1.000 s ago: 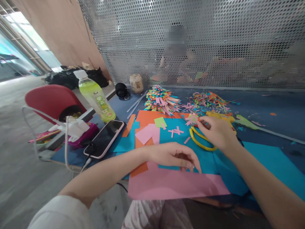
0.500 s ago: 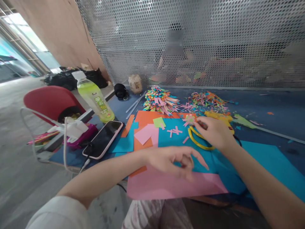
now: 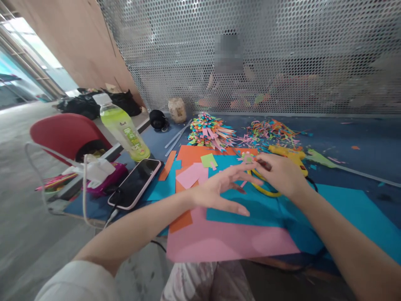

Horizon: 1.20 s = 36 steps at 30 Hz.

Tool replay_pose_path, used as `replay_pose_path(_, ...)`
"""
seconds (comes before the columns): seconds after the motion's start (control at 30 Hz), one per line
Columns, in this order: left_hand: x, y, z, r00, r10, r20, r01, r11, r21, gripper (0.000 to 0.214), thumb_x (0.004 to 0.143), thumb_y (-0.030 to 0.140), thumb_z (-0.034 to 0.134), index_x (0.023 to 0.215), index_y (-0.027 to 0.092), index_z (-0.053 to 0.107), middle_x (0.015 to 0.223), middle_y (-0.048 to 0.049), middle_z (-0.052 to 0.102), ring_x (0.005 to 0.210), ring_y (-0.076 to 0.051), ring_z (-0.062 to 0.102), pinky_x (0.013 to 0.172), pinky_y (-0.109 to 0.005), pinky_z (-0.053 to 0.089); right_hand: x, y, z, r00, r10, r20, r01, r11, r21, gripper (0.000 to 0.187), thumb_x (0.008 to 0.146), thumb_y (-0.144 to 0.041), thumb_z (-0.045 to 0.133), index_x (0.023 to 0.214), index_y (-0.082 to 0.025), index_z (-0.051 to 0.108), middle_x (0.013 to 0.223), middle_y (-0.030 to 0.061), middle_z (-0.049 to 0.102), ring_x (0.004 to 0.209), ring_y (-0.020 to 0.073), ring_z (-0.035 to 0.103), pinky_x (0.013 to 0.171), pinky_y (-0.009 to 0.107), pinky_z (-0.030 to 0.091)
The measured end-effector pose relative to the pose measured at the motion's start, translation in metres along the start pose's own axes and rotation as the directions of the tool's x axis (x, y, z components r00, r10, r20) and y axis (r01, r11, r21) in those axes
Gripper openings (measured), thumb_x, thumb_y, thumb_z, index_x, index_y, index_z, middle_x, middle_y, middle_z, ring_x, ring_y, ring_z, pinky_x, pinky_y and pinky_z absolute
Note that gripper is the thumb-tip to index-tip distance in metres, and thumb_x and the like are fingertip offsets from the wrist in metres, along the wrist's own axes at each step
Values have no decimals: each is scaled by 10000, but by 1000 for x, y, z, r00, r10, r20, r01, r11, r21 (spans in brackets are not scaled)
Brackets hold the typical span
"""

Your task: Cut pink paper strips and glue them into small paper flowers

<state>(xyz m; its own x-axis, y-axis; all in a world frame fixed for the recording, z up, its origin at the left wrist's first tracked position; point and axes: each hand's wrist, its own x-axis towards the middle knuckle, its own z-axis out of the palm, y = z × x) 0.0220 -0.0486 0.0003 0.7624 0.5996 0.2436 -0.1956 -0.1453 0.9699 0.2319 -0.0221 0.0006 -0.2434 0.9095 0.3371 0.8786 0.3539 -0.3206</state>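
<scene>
While the right hand [image 3: 282, 172] pinches a pink-and-green paper flower [image 3: 247, 157] jutting leftward from its fingertips, the left hand [image 3: 219, 190] hovers, fingers spread, over blue paper [image 3: 266, 211].

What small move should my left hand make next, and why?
Perhaps bring your left hand up to steady the free side of the paper flower. The flower appears pinched at the fingertips of your right hand, while the left is open, fingers spread, holding nothing, and close by.
</scene>
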Motion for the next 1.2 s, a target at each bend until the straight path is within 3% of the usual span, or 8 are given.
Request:
replay_pose_path(0.1,0,1,-1,991,-124,-51,125,992,19,443,836,407,541,1194,145,539,555,-7,603,487,-100,576,531,-226,452,1,1,3,1000,-9,25,7,996,92,229,846,-341,451,801,-196,623,746,45,656,606,148,550,548,255,371)
replay_pose_path(0.17,0,1,-1,982,-129,-138,142,986,92,395,865,405,493,1135,125,561,438,43,499,415,-82,513,484,-206,409,1,3,5,999,-30,27,26,991,129,229,838,-345,461,811,-191,628,742,43,654,619,151,557,559,254,383)
replay_pose_path(0.23,1,-2,-3,983,3,-184,36,977,210,432,814,339,587,1190,146,497,520,34,544,591,-116,592,607,-236,461,1,4,6,998,-52,32,47,989,139,224,835,-340,466,835,-192,635,740,41,655,626,153,563,564,254,390)
replay_pose_path(0.33,3,-8,-6,964,215,-159,-129,895,426,594,728,270,682,1249,174,413,903,-67,636,934,-179,587,803,-316,465,1,5,7,996,-82,38,75,986,150,218,835,-336,467,844,-203,639,707,25,647,588,142,554,536,249,383)
replay_pose_path(0.47,6,-14,-10,907,363,-213,-176,788,591,464,771,247,639,1188,183,446,1104,-100,586,1036,-185,550,901,-355,437,0,4,7,989,-135,54,123,973,193,201,826,-327,479,830,-205,639,671,9,634,527,121,529,488,237,365)
replay_pose_path(0.8,9,-15,-14,905,304,-298,-251,946,204,225,867,252,516,1083,188,526,1000,-77,597,943,-149,586,701,-245,520,-2,3,10,970,-235,-55,235,972,-6,225,860,-278,465,917,-208,671,862,37,701,688,158,618,621,267,438)
replay_pose_path(0.97,8,-4,-12,881,340,-329,-316,940,127,207,871,254,511,1065,186,536,996,-72,618,945,-159,605,721,-278,544,-3,-2,9,982,-188,-9,188,981,50,212,867,-300,480,890,-214,673,812,23,702,614,143,601,570,260,445)
replay_pose_path(1.2,5,1,-12,872,360,-333,-345,933,105,214,869,278,518,1062,186,538,1033,-80,625,994,-177,602,731,-289,548,-5,3,7,962,-246,114,245,969,29,371,830,-188,468,1179,-239,584,1059,48,684,918,231,646,729,355,515)
